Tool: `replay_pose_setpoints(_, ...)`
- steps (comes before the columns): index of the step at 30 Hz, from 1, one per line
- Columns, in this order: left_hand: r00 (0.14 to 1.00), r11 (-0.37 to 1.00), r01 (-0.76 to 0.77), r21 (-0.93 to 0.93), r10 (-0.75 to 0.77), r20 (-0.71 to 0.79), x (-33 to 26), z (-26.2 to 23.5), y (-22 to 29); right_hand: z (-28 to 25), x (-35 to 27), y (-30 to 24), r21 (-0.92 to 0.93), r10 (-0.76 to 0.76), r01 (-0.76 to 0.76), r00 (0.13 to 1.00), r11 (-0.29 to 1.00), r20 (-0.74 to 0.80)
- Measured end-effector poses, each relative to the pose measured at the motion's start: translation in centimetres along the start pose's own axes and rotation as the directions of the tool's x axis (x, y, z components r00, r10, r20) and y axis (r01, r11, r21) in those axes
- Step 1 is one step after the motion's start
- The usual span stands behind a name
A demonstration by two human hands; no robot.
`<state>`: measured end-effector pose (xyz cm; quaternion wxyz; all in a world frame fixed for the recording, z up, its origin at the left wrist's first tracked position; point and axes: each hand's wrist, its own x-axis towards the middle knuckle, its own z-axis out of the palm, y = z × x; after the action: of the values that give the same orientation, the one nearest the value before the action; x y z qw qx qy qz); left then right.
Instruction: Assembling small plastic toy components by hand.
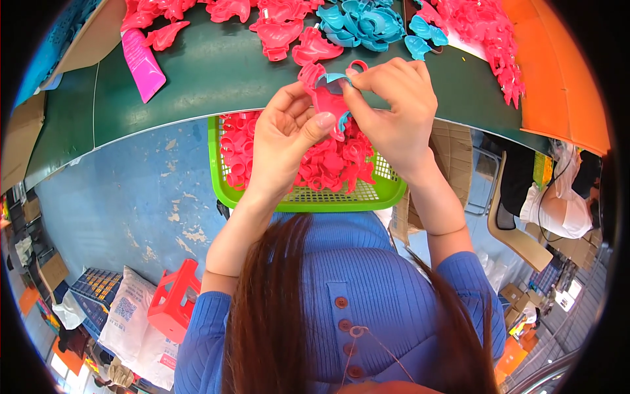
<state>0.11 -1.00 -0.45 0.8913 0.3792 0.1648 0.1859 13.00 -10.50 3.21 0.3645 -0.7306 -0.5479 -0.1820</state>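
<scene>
Between my hands, above the near edge of the green table [190,79], is a pink plastic part [327,100] with a blue plastic piece [333,78] against its upper right side. My left hand [289,128] pinches the pink part from the left, thumb at its lower end. With thumb and forefinger, my right hand [394,98] grips the blue piece at the top. A pink ring shape shows just above the right fingertips. Below my hands, a bright green basket [308,203] holds many loose pink plastic parts [335,161].
Pink plastic parts [275,33] and a heap of blue parts [364,26] lie along the table's far side. A magenta tube [143,69] lies at left. An orange bin [558,72] stands at right with pink pieces beside it. A red stool [174,299] is on the floor.
</scene>
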Motion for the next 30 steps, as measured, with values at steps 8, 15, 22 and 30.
replay_pose_setpoints(8, 1.0, 1.0, 0.017, -0.026, -0.017, 0.0, -0.1, 0.7, 0.7, -0.9, 0.9, 0.0, 0.076, -0.013, 0.017, 0.998, 0.997, -0.056)
replay_pose_setpoints(15, 1.0, 1.0, 0.013, -0.027, -0.013, -0.001, -0.1, 0.5, 0.6, -0.6, 0.7, -0.2, 0.058, 0.021, -0.02, 0.999, 0.998, -0.024)
replay_pose_setpoints(22, 1.0, 1.0, -0.003, -0.016, 0.003, -0.005, 0.0, 0.5, 0.4, -0.3, 0.7, -0.8, -0.035, -0.012, 0.011, 1.0, 0.999, -0.021)
replay_pose_setpoints(30, 1.0, 0.999, -0.013, -0.035, 0.012, -0.014, 0.0, 0.8, 0.4, -0.3, 0.9, -1.1, 0.016, 0.05, -0.049, 0.998, 0.999, -0.045)
